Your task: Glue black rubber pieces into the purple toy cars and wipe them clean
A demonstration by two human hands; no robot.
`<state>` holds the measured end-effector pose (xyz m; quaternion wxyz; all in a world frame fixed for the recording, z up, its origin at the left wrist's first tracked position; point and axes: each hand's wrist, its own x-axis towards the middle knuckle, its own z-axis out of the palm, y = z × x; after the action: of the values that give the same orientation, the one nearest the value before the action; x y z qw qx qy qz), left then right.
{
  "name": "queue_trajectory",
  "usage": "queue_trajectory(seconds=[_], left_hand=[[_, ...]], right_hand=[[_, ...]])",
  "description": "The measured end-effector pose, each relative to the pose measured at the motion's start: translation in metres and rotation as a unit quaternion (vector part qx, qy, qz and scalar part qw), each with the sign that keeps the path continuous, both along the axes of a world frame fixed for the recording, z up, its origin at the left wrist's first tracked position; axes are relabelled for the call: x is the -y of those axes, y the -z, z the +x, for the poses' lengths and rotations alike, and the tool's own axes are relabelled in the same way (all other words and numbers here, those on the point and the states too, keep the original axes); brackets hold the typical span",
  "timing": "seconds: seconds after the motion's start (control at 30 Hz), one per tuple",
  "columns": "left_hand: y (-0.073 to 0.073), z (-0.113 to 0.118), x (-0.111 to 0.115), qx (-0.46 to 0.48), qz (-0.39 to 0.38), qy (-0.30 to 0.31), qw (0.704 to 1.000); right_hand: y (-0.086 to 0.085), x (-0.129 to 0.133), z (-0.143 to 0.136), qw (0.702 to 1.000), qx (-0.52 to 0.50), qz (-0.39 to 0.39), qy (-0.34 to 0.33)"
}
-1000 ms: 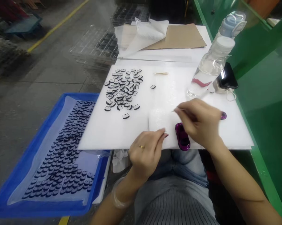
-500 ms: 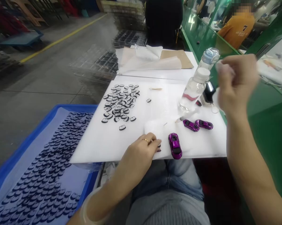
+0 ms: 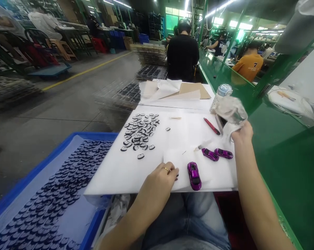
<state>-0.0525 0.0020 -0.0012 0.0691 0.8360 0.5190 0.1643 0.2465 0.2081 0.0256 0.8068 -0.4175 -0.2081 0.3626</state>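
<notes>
My left hand (image 3: 160,180) rests closed at the table's front edge, pinching a small dark piece (image 3: 177,176) mostly hidden by the fingers. Just right of it a purple toy car (image 3: 194,176) lies on the white foam sheet. My right hand (image 3: 242,133) is raised at the right edge, closed on a white cloth (image 3: 227,131) and a clear plastic bottle (image 3: 231,108), tilted and blurred by motion. Two more purple toy cars (image 3: 210,154) touch each other below it. Small dark curved pieces (image 3: 139,132) lie in a loose group on the left.
A blue tray (image 3: 75,137) of similar pieces stands at lower left. The table holds a red pen (image 3: 211,126), cotton swabs (image 3: 175,118) and a thin brush-like tool (image 3: 199,147). Behind are cardboard (image 3: 195,91), a blue-lidded bottle (image 3: 224,90) and a person in black (image 3: 183,55).
The clear bottle has left the table into my right hand, which moved lower and left in view. The red pen is uncovered. My head view has tilted up; the left hand keeps its grip.
</notes>
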Motion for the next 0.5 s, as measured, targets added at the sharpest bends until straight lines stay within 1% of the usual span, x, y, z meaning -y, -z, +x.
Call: queue_trajectory(seconds=[0.07, 0.13, 0.2, 0.27, 0.33, 0.4, 0.47, 0.5], left_hand=[[-0.002, 0.000, -0.003, -0.002, -0.025, -0.003, 1.000], [-0.004, 0.001, -0.006, -0.004, -0.033, -0.007, 0.999], [-0.006, 0.003, -0.009, -0.010, -0.030, -0.009, 0.999], [-0.006, 0.004, -0.010, -0.014, -0.026, -0.011, 0.999], [-0.006, 0.003, -0.010, -0.012, -0.020, -0.016, 1.000], [-0.005, -0.002, -0.007, -0.006, -0.013, -0.022, 1.000], [-0.002, -0.006, -0.004, 0.046, -0.005, -0.014, 0.999], [-0.001, -0.008, -0.002, 0.098, -0.005, -0.005, 0.995]], right_hand=[[0.003, -0.002, 0.004, 0.997, -0.033, -0.050, -0.038], [0.007, -0.002, 0.005, 0.994, -0.041, -0.081, -0.057], [0.010, -0.002, 0.005, 0.994, -0.032, -0.091, -0.059], [0.013, -0.001, 0.004, 0.995, -0.003, -0.084, -0.045], [0.013, 0.002, 0.004, 0.997, 0.047, -0.065, -0.014], [0.009, 0.007, 0.003, 0.992, 0.119, -0.031, 0.032], [0.002, 0.017, -0.002, 0.975, 0.211, 0.014, 0.066], [-0.003, 0.023, -0.006, 0.962, 0.263, 0.035, 0.066]])
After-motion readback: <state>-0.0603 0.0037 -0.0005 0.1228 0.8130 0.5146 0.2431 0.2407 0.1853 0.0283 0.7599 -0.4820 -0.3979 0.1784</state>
